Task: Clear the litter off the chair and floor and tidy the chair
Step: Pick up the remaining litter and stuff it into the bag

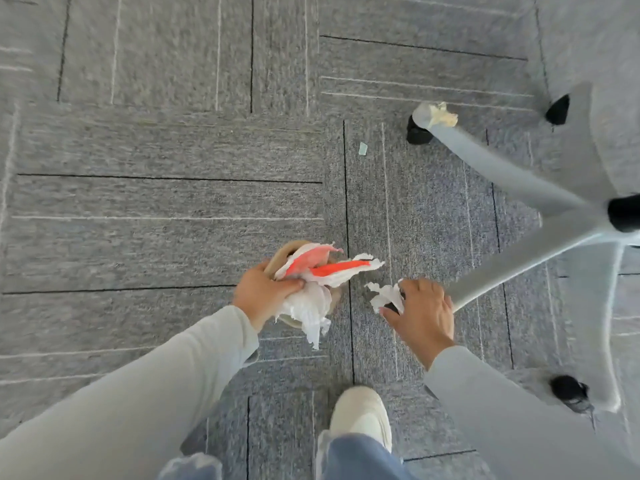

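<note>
My left hand [265, 289] is shut on a bundle of litter [311, 282]: a brown paper cup, white crumpled tissue and a red-and-white wrapper. Just to the right, my right hand [420, 313] reaches down over a white crumpled tissue [386, 296] on the carpet, fingers spread and touching it beside a chair leg. A cream crumpled wad [443, 114] lies by the far caster of the grey chair base [512, 174]. A small pale green scrap [362, 148] sits on the carpet farther ahead.
The chair's star base spreads across the right side with black casters [417, 131] [568, 391]. Grey carpet tiles [156, 202] cover the floor. My white shoe [362, 417] stands at the bottom centre.
</note>
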A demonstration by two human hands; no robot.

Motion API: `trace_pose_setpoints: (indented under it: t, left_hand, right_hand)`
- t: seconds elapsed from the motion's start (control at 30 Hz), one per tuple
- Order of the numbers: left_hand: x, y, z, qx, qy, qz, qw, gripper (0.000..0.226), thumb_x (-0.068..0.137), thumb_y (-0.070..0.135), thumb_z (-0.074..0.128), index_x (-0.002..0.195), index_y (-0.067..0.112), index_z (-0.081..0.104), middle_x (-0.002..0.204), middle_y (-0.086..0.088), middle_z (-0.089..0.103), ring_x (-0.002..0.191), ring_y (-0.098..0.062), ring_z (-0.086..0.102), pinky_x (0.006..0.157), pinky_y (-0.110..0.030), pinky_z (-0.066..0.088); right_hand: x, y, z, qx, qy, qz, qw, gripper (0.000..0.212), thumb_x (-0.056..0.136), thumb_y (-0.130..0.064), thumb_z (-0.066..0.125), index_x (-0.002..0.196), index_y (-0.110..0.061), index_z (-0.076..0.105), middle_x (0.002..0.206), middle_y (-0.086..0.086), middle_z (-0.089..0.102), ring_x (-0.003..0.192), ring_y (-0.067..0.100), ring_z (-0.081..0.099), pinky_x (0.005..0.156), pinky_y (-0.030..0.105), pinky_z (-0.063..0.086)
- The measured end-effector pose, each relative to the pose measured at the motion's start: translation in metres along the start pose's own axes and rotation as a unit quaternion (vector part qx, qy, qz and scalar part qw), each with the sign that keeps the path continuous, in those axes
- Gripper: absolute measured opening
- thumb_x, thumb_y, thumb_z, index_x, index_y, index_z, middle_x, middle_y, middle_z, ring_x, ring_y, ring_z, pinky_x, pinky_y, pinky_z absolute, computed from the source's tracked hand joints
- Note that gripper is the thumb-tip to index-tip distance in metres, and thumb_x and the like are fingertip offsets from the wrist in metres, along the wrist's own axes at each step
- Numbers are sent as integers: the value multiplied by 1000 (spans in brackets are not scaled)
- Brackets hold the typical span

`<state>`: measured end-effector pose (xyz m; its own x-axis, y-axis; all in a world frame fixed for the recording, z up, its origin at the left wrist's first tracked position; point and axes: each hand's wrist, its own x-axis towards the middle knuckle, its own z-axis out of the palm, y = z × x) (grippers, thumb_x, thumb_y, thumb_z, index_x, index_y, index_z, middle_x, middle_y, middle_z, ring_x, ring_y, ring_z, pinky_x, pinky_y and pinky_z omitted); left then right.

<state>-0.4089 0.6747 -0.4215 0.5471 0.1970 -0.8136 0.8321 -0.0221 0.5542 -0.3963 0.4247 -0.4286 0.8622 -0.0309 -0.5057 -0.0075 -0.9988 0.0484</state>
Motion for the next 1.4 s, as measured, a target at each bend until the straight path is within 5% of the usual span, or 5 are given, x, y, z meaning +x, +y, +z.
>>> trace_pose_setpoints:
  t: [0.6, 0.77, 0.9, 1.0, 1.4]
  left_hand:
    - [52, 17, 53, -4, -125, 36, 991, 25, 71, 7, 76, 86, 22, 61, 90, -6, 70, 85, -31, 69, 77, -50, 57]
    - [55, 13, 49, 9, -101, 54, 993, 29, 72, 12, 75, 98, 15, 65, 79, 1, 69, 73, -16, 66, 61, -28, 54]
    - [54, 12, 48, 9, -90, 55, 994, 29, 71, 14, 76, 96, 13, 62, 80, -1, 68, 72, -15, 65, 57, -25, 49]
    - [52, 15, 50, 13, -103, 57, 993, 35, 71, 15, 76, 103, 8, 64, 91, -9, 70, 82, -23, 67, 75, -37, 56]
    - [57, 12, 54, 19, -127, 63, 990, 14, 72, 14, 75, 78, 19, 63, 80, -6, 70, 75, -22, 67, 68, -33, 55]
  right_hand:
    - [-17, 13, 5, -103, -27, -203, 973, 24, 84, 3, 44, 103, -7, 56, 93, 6, 65, 76, 21, 61, 65, 31, 56]
    - [-54, 21, 21, -71, -9, -208, 975, 30, 51, -2, 80, 74, -13, 66, 67, -2, 66, 47, 7, 59, 37, 17, 49]
    - [-74, 55, 35, 18, -40, -88, 995, 29, 78, -2, 62, 104, -16, 62, 104, -6, 62, 86, 4, 59, 76, 15, 52]
    - [-65, 72, 33, 158, -37, 80, 983, 27, 88, 2, 43, 100, -16, 59, 101, -3, 61, 72, 1, 55, 66, 16, 50]
    - [-69, 30, 55, 47, -122, -76, 988, 34, 85, 1, 41, 108, -20, 56, 101, -6, 62, 80, 4, 53, 64, 11, 45]
